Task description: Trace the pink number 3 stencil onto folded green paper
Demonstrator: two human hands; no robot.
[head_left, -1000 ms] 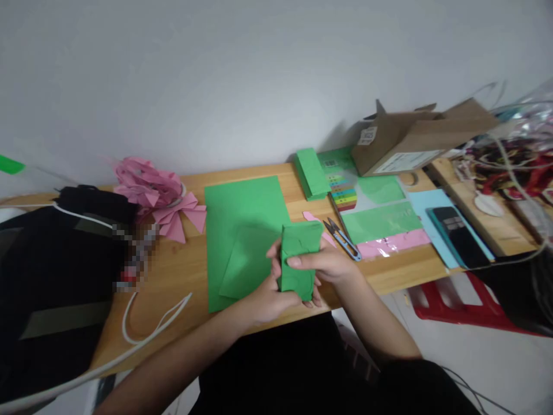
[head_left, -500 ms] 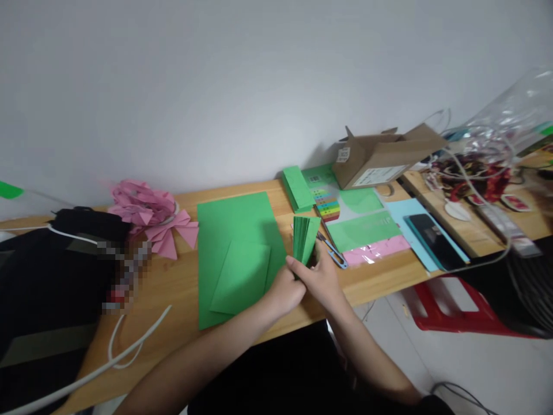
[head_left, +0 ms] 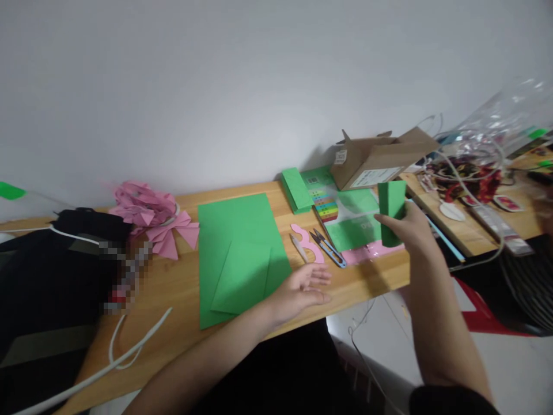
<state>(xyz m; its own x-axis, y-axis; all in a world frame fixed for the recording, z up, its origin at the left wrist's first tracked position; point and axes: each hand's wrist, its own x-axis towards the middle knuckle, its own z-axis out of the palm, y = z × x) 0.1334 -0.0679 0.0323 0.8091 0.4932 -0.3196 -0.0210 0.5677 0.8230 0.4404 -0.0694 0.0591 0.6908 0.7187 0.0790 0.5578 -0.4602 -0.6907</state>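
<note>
My right hand [head_left: 412, 227] grips a stack of green paper strips [head_left: 391, 202], held upright over the green paper packet [head_left: 354, 233]. With nothing in it and its fingers apart, my left hand [head_left: 302, 291] hovers at the table's front edge. Blue-handled thread snips [head_left: 330, 251], a pen-like pointed tool [head_left: 299, 248] and a wavy pink paper piece [head_left: 314, 249] lie just beyond it. To its left, a smaller green sheet [head_left: 242, 276] rests on a large green sheet [head_left: 233, 222]. Another green paper stack [head_left: 296, 189] sits near the wall.
Folded pink paper pieces [head_left: 144, 204] are heaped at the back left, beside a black bag [head_left: 56, 276]. An open cardboard box [head_left: 380, 158] stands on the packet's far end. A white cable [head_left: 125, 357] loops across the front left. Clear plastic wrap [head_left: 496, 124] lies far right.
My hands have come apart. The right one has carried the green paper stack to the right, while the left has let go and opened, uncovering the snips and pink piece.
</note>
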